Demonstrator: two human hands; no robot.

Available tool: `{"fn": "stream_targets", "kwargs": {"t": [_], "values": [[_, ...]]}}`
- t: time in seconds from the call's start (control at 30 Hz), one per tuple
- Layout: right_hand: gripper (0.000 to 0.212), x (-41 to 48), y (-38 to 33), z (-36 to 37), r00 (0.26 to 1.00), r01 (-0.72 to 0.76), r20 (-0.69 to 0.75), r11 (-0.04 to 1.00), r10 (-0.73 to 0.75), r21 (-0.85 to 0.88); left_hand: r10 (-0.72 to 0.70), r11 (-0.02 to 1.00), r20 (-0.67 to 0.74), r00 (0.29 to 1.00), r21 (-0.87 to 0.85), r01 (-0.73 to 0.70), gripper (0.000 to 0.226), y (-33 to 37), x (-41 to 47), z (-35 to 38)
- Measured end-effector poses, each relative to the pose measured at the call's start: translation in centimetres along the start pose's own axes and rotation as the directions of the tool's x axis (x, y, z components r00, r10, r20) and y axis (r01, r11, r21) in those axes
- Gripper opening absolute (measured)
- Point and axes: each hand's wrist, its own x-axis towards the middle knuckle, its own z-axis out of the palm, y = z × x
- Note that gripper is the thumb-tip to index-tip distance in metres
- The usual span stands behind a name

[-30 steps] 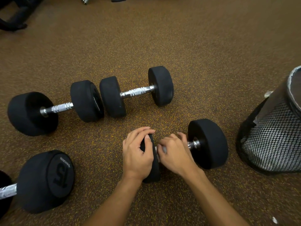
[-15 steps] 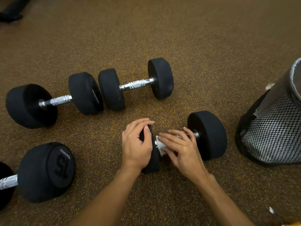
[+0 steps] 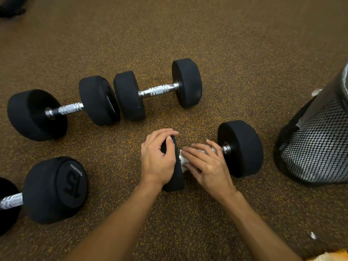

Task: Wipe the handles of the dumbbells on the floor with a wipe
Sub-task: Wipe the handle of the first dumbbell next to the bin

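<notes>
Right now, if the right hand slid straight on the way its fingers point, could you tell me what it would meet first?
Most likely the near dumbbell's left head, which the left hand holds. The right hand, fingers lying over the wipe on the handle, points at it from close by.

Brown rubber floor (image 3: 244, 44) flecked with yellow, a black mesh bin (image 3: 316, 147) standing at right.

matt black rubber dumbbell heads (image 3: 243, 147), shiny knurled metal handles (image 3: 158, 90), speckled rough rubber floor (image 3: 244, 53), black wire-mesh bin (image 3: 318, 146)
</notes>
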Motion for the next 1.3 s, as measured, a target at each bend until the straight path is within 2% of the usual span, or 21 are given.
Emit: {"fn": "stream_targets", "kwargs": {"t": [0.1, 0.3, 0.47, 0.63, 0.8, 1.0, 1.2, 1.3], "values": [[0.032, 0.0, 0.0, 0.0, 0.999, 0.028, 0.015, 0.999, -0.029, 0.016, 0.000, 1.000, 0.003, 1.000, 0.001, 0.000, 0.037, 0.0, 0.1, 0.0], [0.033, -0.2, 0.8, -0.7, 1.000, -0.017, -0.024, 1.000, 0.017, -0.009, 0.001, 1.000, 0.004, 1.000, -0.002, -0.001, 0.036, 0.0, 0.0, 0.1], [0.031, 0.3, 0.4, -0.1, 0.999, 0.038, -0.008, 0.999, -0.038, -0.007, 0.010, 1.000, -0.014, 1.000, -0.010, -0.010, 0.035, -0.1, 0.1, 0.1], [0.032, -0.2, 1.0, -0.8, 0.999, -0.008, -0.047, 1.000, 0.007, -0.019, -0.001, 1.000, -0.003, 1.000, -0.008, 0.001, 0.035, 0.0, 0.0, 0.0], [0.033, 0.4, 0.0, 0.2, 1.000, 0.021, -0.007, 1.000, -0.021, -0.015, 0.000, 1.000, 0.002, 1.000, -0.004, 0.000, 0.036, 0.1, 0.1, 0.0], [0.037, -0.7, 0.5, -0.7, 0.994, -0.100, -0.038, 0.994, 0.101, 0.031, -0.003, 1.000, 0.007, 1.000, -0.007, 0.003, 0.035, 0.0, -0.1, 0.0], [0.035, 0.2, -0.3, -0.1, 0.999, -0.020, 0.046, 1.000, 0.019, 0.014, -0.003, 1.000, 0.002, 1.000, -0.004, 0.003, 0.036, 0.2, 0.1, -0.1], [0.037, -0.2, 0.8, -1.1, 0.998, -0.049, 0.047, 0.998, 0.048, 0.028, 0.000, 1.000, 0.005, 1.000, -0.013, 0.000, 0.035, 0.2, 0.0, 0.0]]}}
